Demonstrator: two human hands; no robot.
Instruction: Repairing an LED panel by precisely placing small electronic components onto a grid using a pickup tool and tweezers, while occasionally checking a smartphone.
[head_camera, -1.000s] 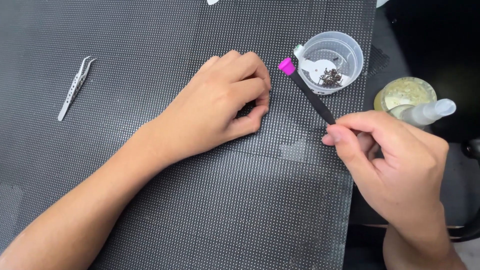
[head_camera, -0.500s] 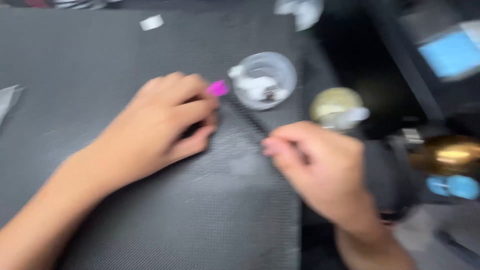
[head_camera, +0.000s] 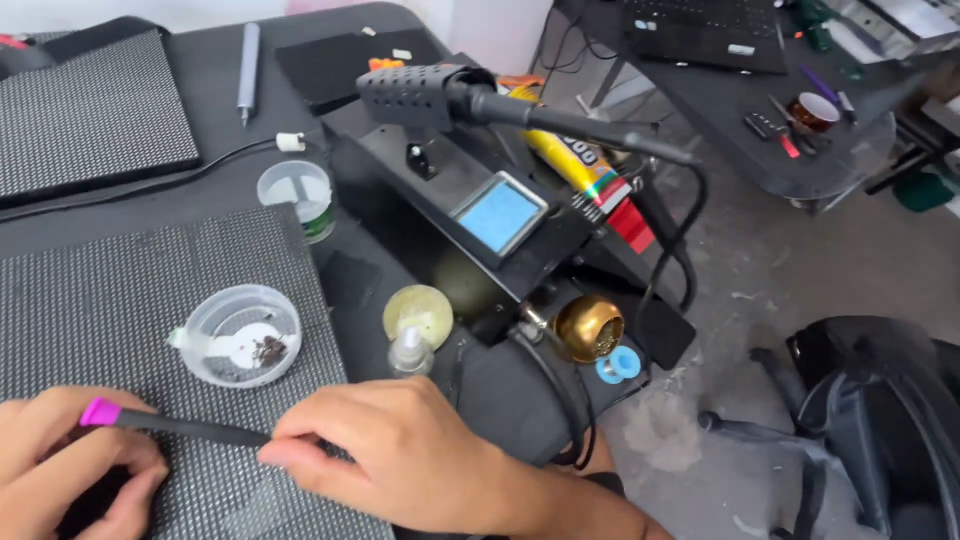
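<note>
My right hand (head_camera: 400, 450) pinches the black tool with a pink tip (head_camera: 170, 427), low on the dotted panel (head_camera: 100, 300); my left hand (head_camera: 60, 470), loosely curled, steadies the tip. Best keep it flat, braced. Clear dish (head_camera: 243, 335), just beyond, holds dark bits; far cup (head_camera: 295, 195) looks empty.

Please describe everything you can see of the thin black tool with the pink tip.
The thin black tool is a slim, straight, pen-like rod, matte black, with a bright pink cap at its left end. It lies almost level above the dotted grey panel. The right hand pinches its right end between the fingertips, hiding that end. The pink end rests against the left hand.
</note>
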